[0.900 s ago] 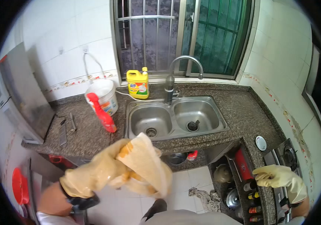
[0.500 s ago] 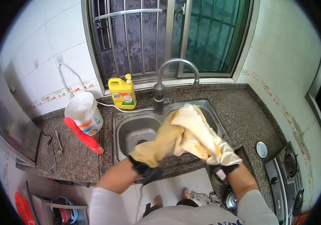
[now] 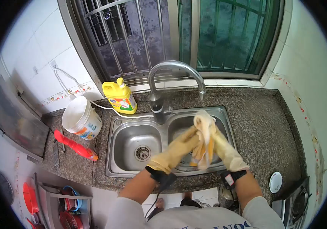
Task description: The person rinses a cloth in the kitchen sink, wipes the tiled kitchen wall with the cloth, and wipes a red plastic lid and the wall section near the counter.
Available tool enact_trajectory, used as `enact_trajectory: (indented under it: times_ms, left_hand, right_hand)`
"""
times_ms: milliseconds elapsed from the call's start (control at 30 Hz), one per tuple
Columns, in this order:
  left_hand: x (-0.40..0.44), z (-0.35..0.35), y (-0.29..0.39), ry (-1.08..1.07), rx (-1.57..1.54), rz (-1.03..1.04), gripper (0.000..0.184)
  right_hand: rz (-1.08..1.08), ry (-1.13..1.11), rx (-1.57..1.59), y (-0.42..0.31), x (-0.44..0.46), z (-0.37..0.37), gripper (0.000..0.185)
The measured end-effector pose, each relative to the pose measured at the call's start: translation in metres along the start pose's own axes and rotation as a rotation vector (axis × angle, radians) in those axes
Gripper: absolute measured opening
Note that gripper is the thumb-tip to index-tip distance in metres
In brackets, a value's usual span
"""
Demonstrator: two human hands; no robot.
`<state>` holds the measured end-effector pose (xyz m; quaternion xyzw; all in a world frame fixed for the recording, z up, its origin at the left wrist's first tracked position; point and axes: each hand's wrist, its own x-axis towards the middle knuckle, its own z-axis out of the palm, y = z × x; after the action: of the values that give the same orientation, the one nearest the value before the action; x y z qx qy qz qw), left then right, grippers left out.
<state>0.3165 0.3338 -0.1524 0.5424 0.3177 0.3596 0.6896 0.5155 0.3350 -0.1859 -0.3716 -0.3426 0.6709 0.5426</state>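
Observation:
Both my hands wear long pale yellow rubber gloves and are raised over the right basin of the steel double sink (image 3: 111,160). My left hand (image 3: 186,142) grips a white and orange cloth (image 3: 204,147) from its left side. My right hand (image 3: 219,140) is closed on the same cloth from the right. The bunched cloth stands up between the hands, and part of it hangs toward the basin. Behind the sink rises a curved faucet (image 3: 177,65), its spout just beyond the hands.
Left of the sink are a yellow detergent jug (image 3: 120,98), a white bucket (image 3: 89,124) and a red spray bottle (image 3: 75,146). A small white dish (image 3: 275,182) lies on the right counter near the stove (image 3: 300,204). Behind the counter is a barred window.
My hands, first far apart with the cloth in my left, have come together over the right basin. The cloth is now bunched between both. The view has shifted closer to the sink.

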Motion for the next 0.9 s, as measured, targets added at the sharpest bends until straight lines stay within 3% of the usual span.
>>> enact_trajectory:
  times_ms: [33,133,167,200,267,300,400,467,600,667,733,800,867,900]
  left_hand:
    - [0.009,0.001,-0.015,-0.019,-0.066,0.002,0.058]
    - [0.027,-0.004,-0.042,-0.003,-0.117,0.084,0.053]
    - [0.016,0.001,-0.008,0.023,-0.181,0.004,0.040]
    - [0.019,-0.006,-0.012,0.100,-0.219,0.008,0.037]
    - [0.012,-0.008,0.014,0.308,-0.213,-0.084,0.040]
    - [0.007,-0.019,0.009,0.308,-0.148,-0.024,0.038]
    - [-0.013,-0.024,0.029,0.382,-0.125,-0.103,0.035]
    - [-0.007,-0.021,0.006,0.461,-0.098,0.057,0.035]
    - [0.032,-0.057,-0.032,0.624,0.116,0.195,0.042]
    - [0.049,-0.075,-0.032,0.830,0.407,0.077,0.039]
    - [0.068,-0.095,-0.049,0.853,0.295,0.069,0.040]
    - [0.072,-0.093,-0.035,0.840,0.465,-0.068,0.047]
    - [0.079,-0.089,-0.041,0.880,0.959,0.166,0.050]
    - [0.077,-0.079,-0.027,0.795,0.954,0.010,0.047]
  right_hand:
    - [-0.155,-0.036,-0.236,0.012,0.002,-0.006,0.057]
    - [0.117,0.095,-0.286,-0.005,-0.002,-0.040,0.055]
    - [0.220,0.046,0.111,-0.019,-0.016,-0.037,0.039]
    - [0.238,0.040,0.159,-0.028,-0.026,-0.039,0.039]
    - [0.211,0.054,0.043,-0.041,-0.034,-0.038,0.039]
    - [0.197,0.071,-0.008,-0.046,-0.036,-0.038,0.038]
    - [0.157,0.115,-0.062,-0.050,-0.040,-0.038,0.038]
    - [0.149,0.141,-0.022,-0.050,-0.048,-0.036,0.038]
    - [0.148,0.161,0.115,-0.039,-0.029,-0.028,0.037]
    - [0.131,0.172,0.156,-0.021,0.002,-0.037,0.037]
    - [0.108,0.189,0.177,0.003,0.037,-0.061,0.037]
    - [0.099,0.240,0.150,0.011,0.061,-0.063,0.037]
    - [0.111,0.341,0.070,0.018,0.072,-0.056,0.036]
    - [0.131,0.347,0.090,0.020,0.076,-0.055,0.035]
